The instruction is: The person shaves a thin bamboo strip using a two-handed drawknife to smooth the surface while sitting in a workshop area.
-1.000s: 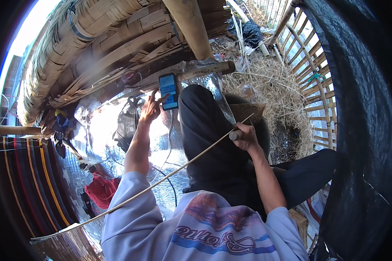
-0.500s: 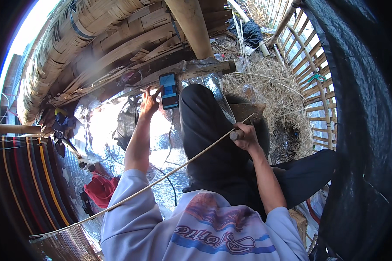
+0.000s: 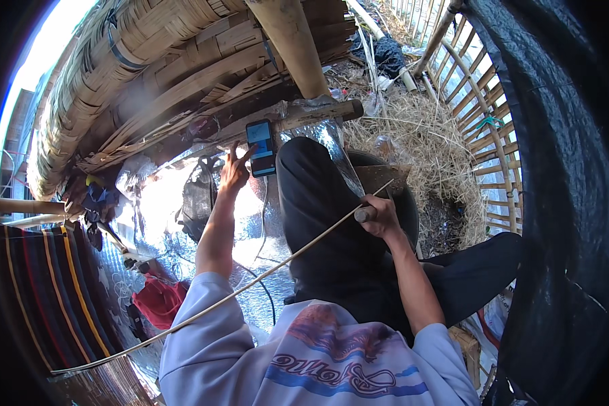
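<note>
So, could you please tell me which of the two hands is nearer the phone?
The left hand: it reaches right up to the phone, whereas the right hand is farther off, closed around a thick round handle.

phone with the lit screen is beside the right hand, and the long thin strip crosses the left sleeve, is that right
Not quite: the head view shows the phone beside the left hand, not the right hand. The long thin strip does cross the left sleeve.
</note>
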Demonstrator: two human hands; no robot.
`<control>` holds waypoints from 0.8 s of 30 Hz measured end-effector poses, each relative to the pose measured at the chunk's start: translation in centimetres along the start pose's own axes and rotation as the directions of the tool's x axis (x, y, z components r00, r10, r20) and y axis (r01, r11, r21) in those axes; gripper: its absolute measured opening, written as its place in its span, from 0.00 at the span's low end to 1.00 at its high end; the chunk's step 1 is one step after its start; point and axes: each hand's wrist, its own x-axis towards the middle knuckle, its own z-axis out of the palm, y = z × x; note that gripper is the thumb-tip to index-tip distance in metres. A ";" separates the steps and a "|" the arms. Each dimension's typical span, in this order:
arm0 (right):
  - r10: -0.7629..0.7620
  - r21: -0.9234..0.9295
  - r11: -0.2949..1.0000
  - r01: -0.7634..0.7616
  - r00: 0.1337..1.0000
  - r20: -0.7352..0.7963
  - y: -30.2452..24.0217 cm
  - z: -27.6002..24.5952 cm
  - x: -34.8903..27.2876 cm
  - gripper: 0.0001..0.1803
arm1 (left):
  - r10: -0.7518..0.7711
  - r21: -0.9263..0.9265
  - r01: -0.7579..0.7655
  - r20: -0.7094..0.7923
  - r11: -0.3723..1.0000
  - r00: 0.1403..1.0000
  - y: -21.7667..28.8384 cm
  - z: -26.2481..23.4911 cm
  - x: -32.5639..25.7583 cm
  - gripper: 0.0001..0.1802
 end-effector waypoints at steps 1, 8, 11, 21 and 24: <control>0.005 0.010 1.000 -0.005 1.000 -0.002 -0.2 0.0 0.1 0.17 | -0.015 -0.010 0.015 0.008 1.000 1.000 0.1 -0.2 0.1 0.46; 0.017 0.033 0.999 -0.016 1.000 -0.012 -0.5 0.0 0.1 0.17 | -0.040 -0.041 0.037 -0.078 0.998 0.996 2.6 -1.2 0.6 0.42; 0.012 0.043 0.999 -0.012 1.000 0.000 -1.0 -0.1 0.2 0.17 | 0.099 -0.229 -0.174 -0.307 0.958 0.946 3.3 -1.5 0.5 0.36; 0.011 0.018 1.000 -0.011 1.000 0.000 -0.4 -0.9 -0.1 0.17 | 0.399 -0.552 -0.394 -0.118 0.734 0.909 14.9 -7.5 2.6 0.23; 0.029 0.010 1.000 -0.028 0.999 -0.031 0.3 -0.1 -0.3 0.17 | 0.520 -0.453 -0.479 -0.039 0.752 0.853 16.4 -8.6 3.6 0.22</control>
